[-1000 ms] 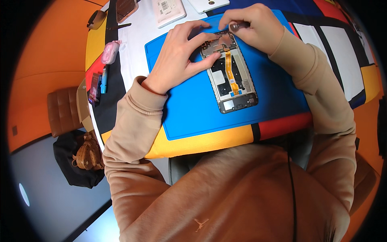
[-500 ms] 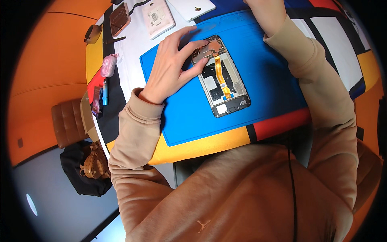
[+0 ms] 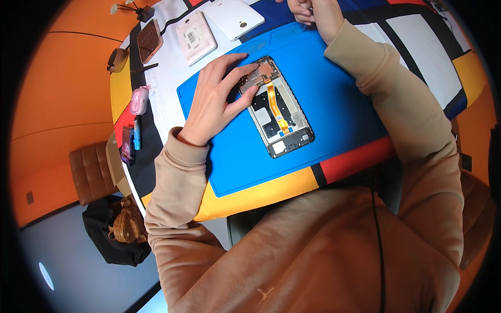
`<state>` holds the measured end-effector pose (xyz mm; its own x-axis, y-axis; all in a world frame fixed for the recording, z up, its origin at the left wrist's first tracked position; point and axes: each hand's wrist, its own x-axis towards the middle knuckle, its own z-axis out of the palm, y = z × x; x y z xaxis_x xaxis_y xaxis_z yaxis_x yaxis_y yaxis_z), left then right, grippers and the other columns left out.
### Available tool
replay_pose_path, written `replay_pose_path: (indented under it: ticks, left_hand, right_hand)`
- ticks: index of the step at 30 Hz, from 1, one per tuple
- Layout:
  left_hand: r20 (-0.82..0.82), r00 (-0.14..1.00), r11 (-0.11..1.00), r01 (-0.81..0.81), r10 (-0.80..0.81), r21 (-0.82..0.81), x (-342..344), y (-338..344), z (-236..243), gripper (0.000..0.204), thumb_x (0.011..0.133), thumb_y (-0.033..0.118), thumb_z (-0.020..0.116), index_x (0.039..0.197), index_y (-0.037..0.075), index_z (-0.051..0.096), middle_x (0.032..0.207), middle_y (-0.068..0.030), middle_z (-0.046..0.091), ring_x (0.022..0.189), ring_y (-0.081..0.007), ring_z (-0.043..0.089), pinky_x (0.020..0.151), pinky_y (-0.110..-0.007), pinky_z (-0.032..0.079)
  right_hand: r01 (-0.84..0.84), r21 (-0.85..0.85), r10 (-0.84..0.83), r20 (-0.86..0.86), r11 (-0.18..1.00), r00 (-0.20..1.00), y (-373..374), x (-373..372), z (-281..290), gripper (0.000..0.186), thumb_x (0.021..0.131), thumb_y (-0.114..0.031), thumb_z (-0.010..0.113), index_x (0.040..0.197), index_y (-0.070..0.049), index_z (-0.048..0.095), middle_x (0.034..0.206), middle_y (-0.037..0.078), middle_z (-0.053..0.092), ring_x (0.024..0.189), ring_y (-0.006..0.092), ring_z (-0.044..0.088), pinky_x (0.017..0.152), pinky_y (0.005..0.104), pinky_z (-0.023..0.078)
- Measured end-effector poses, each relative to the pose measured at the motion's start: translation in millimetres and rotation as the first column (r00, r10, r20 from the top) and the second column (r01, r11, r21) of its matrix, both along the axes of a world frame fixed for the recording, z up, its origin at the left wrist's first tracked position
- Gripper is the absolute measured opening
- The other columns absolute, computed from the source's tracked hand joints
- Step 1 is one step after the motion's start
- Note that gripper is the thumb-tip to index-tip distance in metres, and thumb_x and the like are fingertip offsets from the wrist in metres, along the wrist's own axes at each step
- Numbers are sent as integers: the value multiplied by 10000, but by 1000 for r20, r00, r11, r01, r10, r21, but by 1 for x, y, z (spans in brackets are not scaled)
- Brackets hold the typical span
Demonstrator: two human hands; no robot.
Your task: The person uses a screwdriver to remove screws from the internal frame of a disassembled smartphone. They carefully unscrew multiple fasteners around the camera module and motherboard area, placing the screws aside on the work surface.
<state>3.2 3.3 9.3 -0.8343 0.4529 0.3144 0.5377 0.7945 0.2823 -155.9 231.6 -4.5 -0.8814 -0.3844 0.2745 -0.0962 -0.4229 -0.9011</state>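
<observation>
A disassembled phone lies on the blue mat, its inner boards and orange ribbon cable exposed. My left hand rests over its upper left, thumb and fingers apart, fingertips touching the phone's upper part. My right hand is raised beyond the mat's upper right, at the top of the view, fingers curled round a small dark tool, mostly hidden.
A white device, pink device and bronze device lie at the back. A pink case, blue pen, dark holder and small vase line the left. Brown chair stands beside the table.
My right hand has left the phone's top, moving up and away with the tool. My left hand stays on the phone; the whole view has shifted, with the phone appearing lower and further left.
</observation>
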Motion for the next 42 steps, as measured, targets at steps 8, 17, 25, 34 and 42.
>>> replay_pose_path:
  ticks: [8,17,25,34,42]
  left_hand:
    - [-50,998,999,32,-32,-7,-1,-1,-1,377,913,277,717,1245,100,684,1338,-118,586,1233,-310,534,1046,-420,433]
    - [-19,999,999,31,-31,11,-1,-2,-2,378,919,272,719,1256,101,694,1341,-119,588,1226,-304,540,1047,-415,436]
    - [4,1000,1000,27,-27,9,0,-1,0,400,925,269,711,1296,121,686,1349,-124,582,1224,-307,535,1053,-409,426]
    - [5,1000,1000,29,-29,1,1,-1,0,425,944,279,686,1348,147,670,1363,-127,570,1228,-308,519,1062,-409,412]
    - [-32,999,999,39,-39,14,0,-1,-1,417,908,261,725,1296,113,696,1316,-119,607,1190,-303,553,1025,-399,441]
  right_hand:
    - [-29,45,28,9,999,1000,-3,4,-4,404,1034,-324,466,811,-37,642,552,-28,442,444,51,340,421,232,250]
    - [-42,14,42,9,999,999,-1,3,-5,413,1026,-331,473,802,-28,640,557,-23,453,454,52,350,429,236,257]
    - [-70,-4,70,76,998,995,1,2,-2,453,1030,-350,423,817,-17,643,577,11,498,467,78,398,441,241,306]
    - [64,104,-67,29,993,997,-19,25,4,653,1056,-520,315,768,-39,649,631,37,607,505,108,518,476,243,401]
    - [305,367,-213,-270,879,939,-3,20,0,568,1053,-460,475,721,-37,656,594,42,615,529,121,561,500,273,432]
